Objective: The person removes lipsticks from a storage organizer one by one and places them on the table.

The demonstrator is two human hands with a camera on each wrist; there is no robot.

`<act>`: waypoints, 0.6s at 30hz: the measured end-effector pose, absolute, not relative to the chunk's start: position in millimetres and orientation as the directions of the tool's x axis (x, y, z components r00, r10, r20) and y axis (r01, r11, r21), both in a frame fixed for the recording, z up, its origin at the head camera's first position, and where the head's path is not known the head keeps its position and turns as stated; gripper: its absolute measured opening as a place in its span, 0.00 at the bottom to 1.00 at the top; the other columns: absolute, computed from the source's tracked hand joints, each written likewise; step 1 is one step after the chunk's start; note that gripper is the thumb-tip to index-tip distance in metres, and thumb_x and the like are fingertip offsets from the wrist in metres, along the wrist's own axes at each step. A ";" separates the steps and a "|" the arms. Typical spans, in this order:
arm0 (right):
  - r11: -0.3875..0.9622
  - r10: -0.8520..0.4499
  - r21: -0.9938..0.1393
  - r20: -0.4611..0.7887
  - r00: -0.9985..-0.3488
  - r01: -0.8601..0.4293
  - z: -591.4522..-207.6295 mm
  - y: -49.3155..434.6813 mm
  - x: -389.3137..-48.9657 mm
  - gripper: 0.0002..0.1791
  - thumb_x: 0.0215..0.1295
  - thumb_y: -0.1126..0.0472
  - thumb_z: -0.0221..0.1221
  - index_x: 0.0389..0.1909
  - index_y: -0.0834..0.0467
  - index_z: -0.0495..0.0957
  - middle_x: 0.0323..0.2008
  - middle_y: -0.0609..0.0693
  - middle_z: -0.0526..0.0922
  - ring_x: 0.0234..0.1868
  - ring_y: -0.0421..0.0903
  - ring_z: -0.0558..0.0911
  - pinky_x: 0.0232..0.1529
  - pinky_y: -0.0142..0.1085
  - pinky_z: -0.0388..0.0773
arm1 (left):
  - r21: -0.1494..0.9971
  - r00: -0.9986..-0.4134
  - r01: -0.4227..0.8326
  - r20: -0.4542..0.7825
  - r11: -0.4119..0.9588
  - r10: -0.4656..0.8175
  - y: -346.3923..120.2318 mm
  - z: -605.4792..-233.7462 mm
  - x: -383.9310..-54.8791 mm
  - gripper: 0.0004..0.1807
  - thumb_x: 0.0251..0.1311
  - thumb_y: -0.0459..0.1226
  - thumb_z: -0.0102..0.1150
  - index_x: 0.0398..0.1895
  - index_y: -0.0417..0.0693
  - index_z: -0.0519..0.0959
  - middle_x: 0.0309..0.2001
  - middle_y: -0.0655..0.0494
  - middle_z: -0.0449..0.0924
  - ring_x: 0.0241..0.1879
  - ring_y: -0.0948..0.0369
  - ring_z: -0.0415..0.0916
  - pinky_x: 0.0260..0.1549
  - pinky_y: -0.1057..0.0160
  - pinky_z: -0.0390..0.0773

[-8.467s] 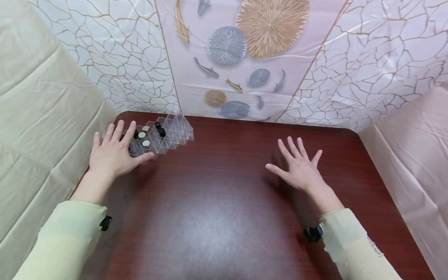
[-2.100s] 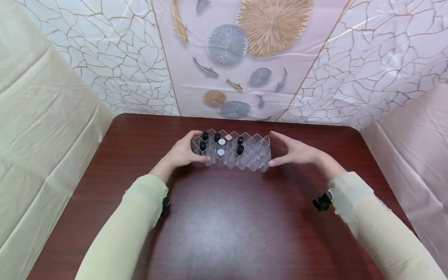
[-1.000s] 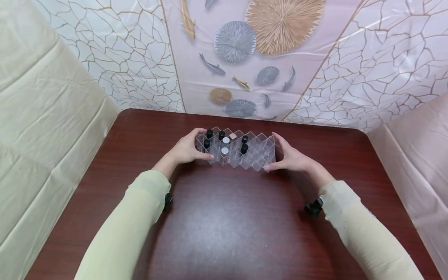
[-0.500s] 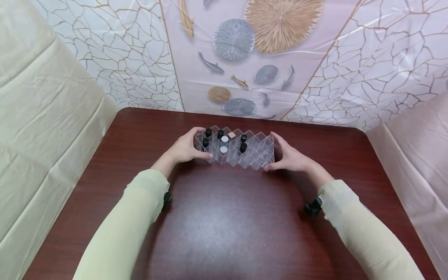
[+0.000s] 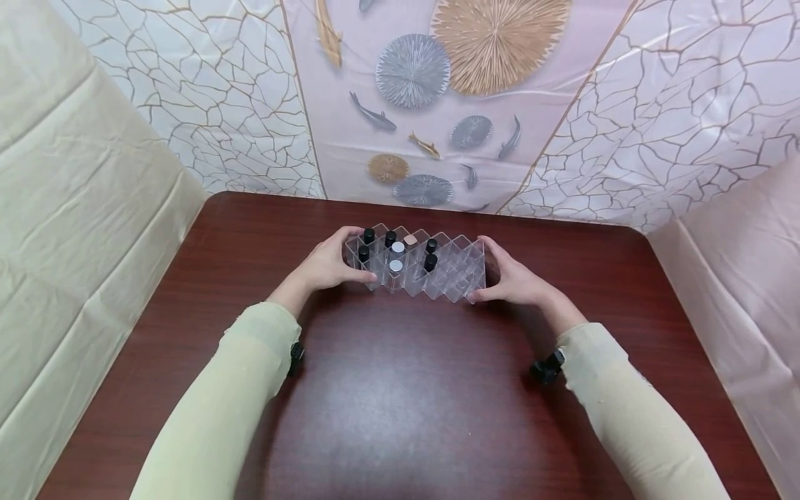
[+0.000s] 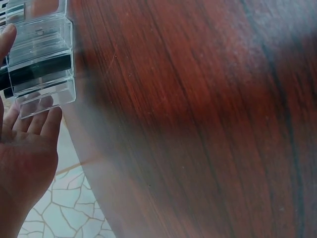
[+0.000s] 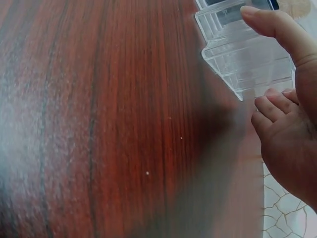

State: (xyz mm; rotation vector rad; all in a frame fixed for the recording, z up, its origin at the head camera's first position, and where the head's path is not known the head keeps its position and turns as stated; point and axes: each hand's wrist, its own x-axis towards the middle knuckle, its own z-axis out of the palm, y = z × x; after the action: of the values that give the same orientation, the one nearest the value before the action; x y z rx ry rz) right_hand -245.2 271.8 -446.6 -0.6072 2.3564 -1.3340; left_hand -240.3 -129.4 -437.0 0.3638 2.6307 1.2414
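Note:
A clear plastic lipstick organizer with diamond-shaped compartments stands at the back middle of the table. My left hand grips its left end, thumb along the front and fingers round behind. At the other end my right hand holds it the same way. Several black-capped tubes, two with silvery-white tops and one with a peach top stand upright in the left and middle compartments. In the left wrist view fingertips show through the organizer's wall. The right wrist view shows the thumb lying over its stepped edge.
The dark red-brown wooden table stretches in front of the organizer. A patterned backdrop cloth hangs behind its far edge, and pale cloth walls flank it. Black devices sit at both wrists.
The organizer has gone from the back left corner to the back middle, turned lengthwise across. Both hands were spread open; the right closed onto its end later. Only slight shifts in the last second.

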 end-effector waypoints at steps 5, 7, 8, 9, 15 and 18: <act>0.435 -0.538 -0.879 -0.078 -0.839 -0.197 -450.0 271.3 -245.8 0.63 0.55 0.75 0.77 0.82 0.66 0.42 0.77 0.68 0.60 0.81 0.63 0.60 0.81 0.59 0.50 | 0.776 -0.949 0.128 -0.086 0.618 0.304 -129.9 -436.9 -239.9 0.56 0.50 0.50 0.86 0.80 0.52 0.64 0.75 0.44 0.71 0.74 0.46 0.68 0.75 0.43 0.66; 0.430 -0.541 -0.879 -0.067 -0.838 -0.207 -450.9 270.9 -245.5 0.62 0.56 0.75 0.76 0.81 0.67 0.42 0.77 0.68 0.60 0.81 0.64 0.60 0.81 0.60 0.51 | 0.775 -0.949 0.126 -0.088 0.619 0.303 -130.2 -437.1 -239.8 0.56 0.50 0.50 0.86 0.80 0.52 0.64 0.75 0.44 0.70 0.74 0.46 0.67 0.75 0.43 0.65; 0.428 -0.543 -0.879 -0.063 -0.837 -0.212 -451.0 270.5 -245.2 0.61 0.56 0.75 0.76 0.81 0.67 0.42 0.76 0.69 0.60 0.81 0.65 0.60 0.81 0.60 0.51 | 0.774 -0.949 0.126 -0.089 0.620 0.303 -130.3 -437.1 -239.6 0.56 0.50 0.50 0.86 0.80 0.52 0.63 0.75 0.44 0.70 0.75 0.46 0.67 0.75 0.43 0.65; 0.428 -0.543 -0.878 -0.061 -0.838 -0.213 -451.1 270.3 -244.8 0.61 0.57 0.75 0.75 0.82 0.67 0.42 0.77 0.69 0.60 0.81 0.65 0.60 0.81 0.60 0.52 | 0.773 -0.949 0.126 -0.090 0.621 0.304 -130.3 -437.0 -239.5 0.56 0.51 0.50 0.85 0.81 0.52 0.63 0.75 0.44 0.70 0.75 0.45 0.67 0.75 0.43 0.65; 0.455 -0.510 -0.870 -0.079 -0.856 -0.191 -450.0 270.9 -241.2 0.63 0.60 0.74 0.73 0.84 0.68 0.37 0.82 0.70 0.50 0.83 0.67 0.55 0.81 0.61 0.51 | 0.764 -0.945 0.129 -0.099 0.632 0.312 -129.2 -435.0 -238.3 0.56 0.53 0.51 0.84 0.82 0.52 0.62 0.77 0.44 0.68 0.76 0.46 0.65 0.75 0.43 0.65; 0.455 -0.505 -0.872 -0.084 -0.859 -0.182 -450.2 270.7 -240.8 0.64 0.61 0.73 0.73 0.84 0.67 0.36 0.82 0.69 0.49 0.83 0.67 0.55 0.81 0.61 0.51 | 0.760 -0.945 0.127 -0.103 0.637 0.311 -129.1 -433.7 -237.7 0.56 0.53 0.50 0.84 0.82 0.52 0.61 0.78 0.44 0.67 0.76 0.45 0.65 0.75 0.42 0.65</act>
State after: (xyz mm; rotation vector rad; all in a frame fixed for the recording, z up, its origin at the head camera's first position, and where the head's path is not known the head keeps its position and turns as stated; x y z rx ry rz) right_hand -240.8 270.7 -450.2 -0.5840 2.3780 -1.3651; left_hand -237.7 -129.1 -433.7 0.3579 2.6337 1.1979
